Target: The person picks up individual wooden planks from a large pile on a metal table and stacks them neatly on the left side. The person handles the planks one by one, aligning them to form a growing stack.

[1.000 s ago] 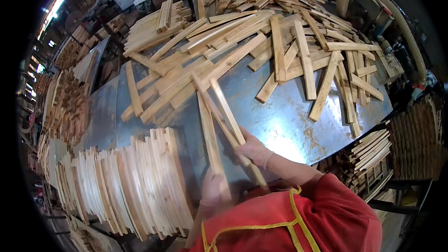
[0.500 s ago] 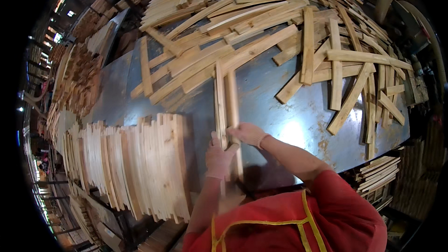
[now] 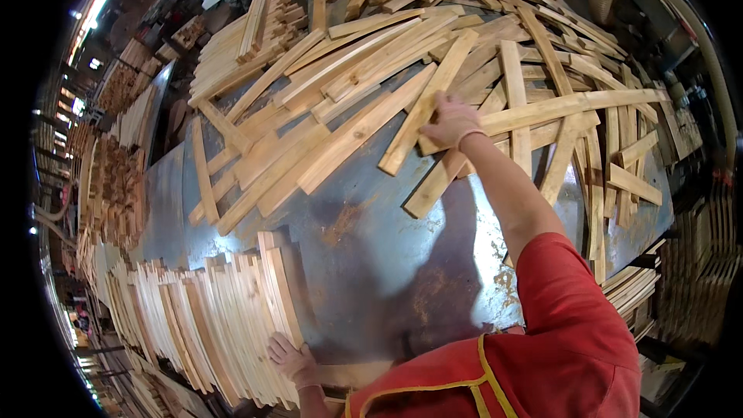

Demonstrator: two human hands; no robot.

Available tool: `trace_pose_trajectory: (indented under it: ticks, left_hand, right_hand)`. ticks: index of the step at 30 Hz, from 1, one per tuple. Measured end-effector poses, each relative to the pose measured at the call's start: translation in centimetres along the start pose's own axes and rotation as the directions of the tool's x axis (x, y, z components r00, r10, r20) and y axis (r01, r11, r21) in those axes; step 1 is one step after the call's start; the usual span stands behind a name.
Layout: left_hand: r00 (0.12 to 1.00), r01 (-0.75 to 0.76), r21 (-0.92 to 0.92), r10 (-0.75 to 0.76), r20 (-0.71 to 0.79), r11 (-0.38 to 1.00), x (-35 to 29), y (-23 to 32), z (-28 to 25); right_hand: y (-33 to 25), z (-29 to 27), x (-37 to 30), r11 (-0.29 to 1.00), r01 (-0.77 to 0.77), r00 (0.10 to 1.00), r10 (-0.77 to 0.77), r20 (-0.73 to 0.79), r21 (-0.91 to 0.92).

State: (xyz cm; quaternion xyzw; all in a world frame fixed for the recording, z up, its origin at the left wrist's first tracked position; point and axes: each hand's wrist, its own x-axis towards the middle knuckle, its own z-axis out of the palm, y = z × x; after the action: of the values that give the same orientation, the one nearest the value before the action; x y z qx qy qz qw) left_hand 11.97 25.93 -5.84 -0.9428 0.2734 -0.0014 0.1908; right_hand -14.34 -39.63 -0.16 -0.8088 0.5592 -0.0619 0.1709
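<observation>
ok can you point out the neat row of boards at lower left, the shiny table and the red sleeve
row of boards (image 3: 215, 319), head view, middle of the packed boards
shiny table (image 3: 360, 251), head view, bare part of its top
red sleeve (image 3: 569, 286), head view, cloth over the upper arm

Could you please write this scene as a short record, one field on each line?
Left hand: spread open, on the right side of the packed row of wooden strips
Right hand: at a slanted board; exact grip unclear
Beyond: loose boards, crossing and overlapping
Surface: metal table, dusty patches
Clothing: red top, yellow trim
</observation>
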Motion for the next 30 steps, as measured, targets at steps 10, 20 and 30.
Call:
trace_pose_trajectory:
  ticks: [10, 20, 30]
  left_hand:
    - [0.996, -0.09, -0.122, 0.091, -0.004, 0.988, 0.4, -1.7, 0.6]
    - [0.799, -0.578, -0.411, 0.592, -0.11, 0.704, -3.7, 9.1, -8.2]
    - [0.669, -0.407, -0.835, 0.743, 0.004, 0.371, -4.3, 8.5, -6.3]
  right_hand:
    - [1.2, 1.0, -10.4, 0.654, 0.677, 0.736, -0.595, 0.323, -0.336]
    - [-10.9, 8.1, -32.0, 0.333, 0.942, 0.322, -0.929, 0.182, 0.033]
    - [10.0, 2.7, -20.4, 0.88, -0.472, 0.865, 0.475, -0.163, 0.061]
